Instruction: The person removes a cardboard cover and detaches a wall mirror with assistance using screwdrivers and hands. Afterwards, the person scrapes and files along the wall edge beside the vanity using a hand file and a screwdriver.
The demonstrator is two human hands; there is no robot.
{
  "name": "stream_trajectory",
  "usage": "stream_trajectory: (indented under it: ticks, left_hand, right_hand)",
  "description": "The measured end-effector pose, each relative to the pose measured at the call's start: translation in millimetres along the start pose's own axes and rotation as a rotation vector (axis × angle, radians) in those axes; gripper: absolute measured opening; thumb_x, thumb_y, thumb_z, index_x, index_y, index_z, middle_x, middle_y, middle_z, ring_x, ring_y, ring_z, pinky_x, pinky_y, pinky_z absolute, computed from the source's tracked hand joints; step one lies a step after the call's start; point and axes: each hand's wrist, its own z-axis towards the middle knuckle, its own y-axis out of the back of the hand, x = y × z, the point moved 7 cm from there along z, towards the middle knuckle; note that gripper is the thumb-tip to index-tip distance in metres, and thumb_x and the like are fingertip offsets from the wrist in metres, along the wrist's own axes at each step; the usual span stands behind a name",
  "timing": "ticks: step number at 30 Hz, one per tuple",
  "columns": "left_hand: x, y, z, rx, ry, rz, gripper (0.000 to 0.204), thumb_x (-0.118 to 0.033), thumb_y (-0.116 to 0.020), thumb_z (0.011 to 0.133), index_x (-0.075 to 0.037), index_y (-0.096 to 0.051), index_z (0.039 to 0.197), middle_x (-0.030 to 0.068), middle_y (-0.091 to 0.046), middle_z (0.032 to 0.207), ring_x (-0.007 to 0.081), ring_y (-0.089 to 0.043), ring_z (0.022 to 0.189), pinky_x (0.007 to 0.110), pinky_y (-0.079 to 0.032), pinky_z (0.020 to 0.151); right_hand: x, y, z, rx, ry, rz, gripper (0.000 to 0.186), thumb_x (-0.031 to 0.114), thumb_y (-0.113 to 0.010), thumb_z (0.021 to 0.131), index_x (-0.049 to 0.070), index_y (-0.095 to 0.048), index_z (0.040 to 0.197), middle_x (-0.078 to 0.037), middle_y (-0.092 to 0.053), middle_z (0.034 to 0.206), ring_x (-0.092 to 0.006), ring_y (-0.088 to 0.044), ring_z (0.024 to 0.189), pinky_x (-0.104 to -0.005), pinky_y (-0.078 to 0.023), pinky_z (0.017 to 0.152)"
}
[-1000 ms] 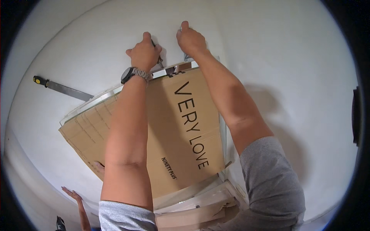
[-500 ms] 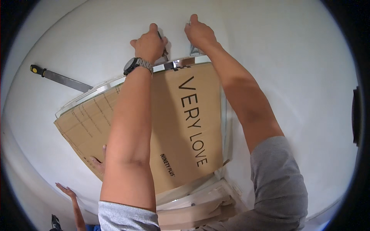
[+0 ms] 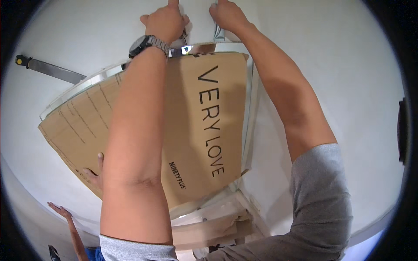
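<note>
At the top of the view, my left hand (image 3: 165,22), with a wristwatch (image 3: 149,45) above the forearm, is closed around a thin dark tool (image 3: 184,35), mostly hidden by the fingers. To its right, my right hand (image 3: 230,18) grips a silvery strip-like piece (image 3: 219,33) that rises from the panel's top edge. Below both hands, a brown cardboard sheet (image 3: 191,130) with black print covers a white-framed panel (image 3: 102,78) tilted against the white wall. My left forearm crosses in front of the cardboard.
A long flat blade with a black and yellow handle (image 3: 48,68) juts out left of the panel's top edge. Another person's hand (image 3: 93,176) presses the cardboard's lower left; a raised hand (image 3: 61,210) is lower left. Brown packing material (image 3: 209,228) lies below. A dark object (image 3: 401,132) is far right.
In the view, my hands, the cardboard-covered panel and the bladed tool all sit higher and further left. Both hands keep their grips. The other person's hand stays on the cardboard.
</note>
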Motion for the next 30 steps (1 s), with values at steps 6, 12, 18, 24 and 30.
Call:
stream_trajectory:
  ticks: [6, 12, 18, 24, 30]
  left_hand:
    - [21, -16, -6, -0.021, -0.061, 0.062, 0.046, -0.04, -0.061, 0.089, -0.012, -0.046, 0.121, 0.0146, -0.071, 0.099, 0.0365, -0.069, 0.093, 0.062, -0.039, 0.083]
    - [4, -8, -7, -0.054, -0.033, 0.013, 0.041, -0.033, -0.059, 0.088, -0.002, -0.048, 0.114, 0.0135, -0.071, 0.085, 0.0353, -0.069, 0.083, 0.059, -0.042, 0.082]
    - [23, -27, 0, -0.013, -0.043, 0.002, 0.055, -0.049, -0.061, 0.088, -0.009, -0.046, 0.124, 0.0179, -0.07, 0.104, 0.0363, -0.067, 0.099, 0.063, -0.035, 0.091]
    - [-20, 3, -67, 0.046, -0.009, -0.056, 0.075, -0.056, -0.06, 0.087, -0.008, -0.038, 0.14, 0.0188, -0.057, 0.127, 0.0346, -0.054, 0.121, 0.061, -0.033, 0.1]
    - [-12, 0, -170, 0.043, -0.288, 0.246, 0.094, -0.062, -0.067, 0.076, -0.015, -0.03, 0.149, 0.0113, -0.029, 0.155, 0.0313, -0.022, 0.145, 0.06, -0.023, 0.111]
  right_hand:
    - [28, 7, -18, 0.094, -0.016, 0.105, 0.056, 0.026, -0.049, 0.096, -0.01, -0.031, 0.134, -0.037, -0.061, 0.099, -0.0456, -0.065, 0.086, -0.0505, -0.052, 0.078]
    - [-5, 46, -76, -0.251, -0.082, 0.207, 0.052, 0.034, -0.05, 0.096, -0.008, -0.042, 0.126, -0.034, -0.061, 0.108, -0.0446, -0.062, 0.098, -0.0492, -0.048, 0.09]
    - [-88, -43, -295, -0.335, -0.519, 0.402, 0.051, 0.036, -0.051, 0.095, -0.012, -0.054, 0.113, -0.033, -0.058, 0.105, -0.0479, -0.054, 0.102, -0.0508, -0.041, 0.093]
    - [-112, -85, -359, -0.311, -0.709, 0.173, 0.05, 0.036, -0.053, 0.095, -0.009, -0.057, 0.118, -0.027, -0.057, 0.112, -0.0421, -0.05, 0.11, -0.0482, -0.039, 0.096]
    - [-103, -80, -351, -0.276, -0.751, 0.356, 0.042, 0.033, -0.051, 0.096, -0.005, -0.066, 0.106, -0.022, -0.061, 0.106, -0.0383, -0.053, 0.107, -0.045, -0.041, 0.094]
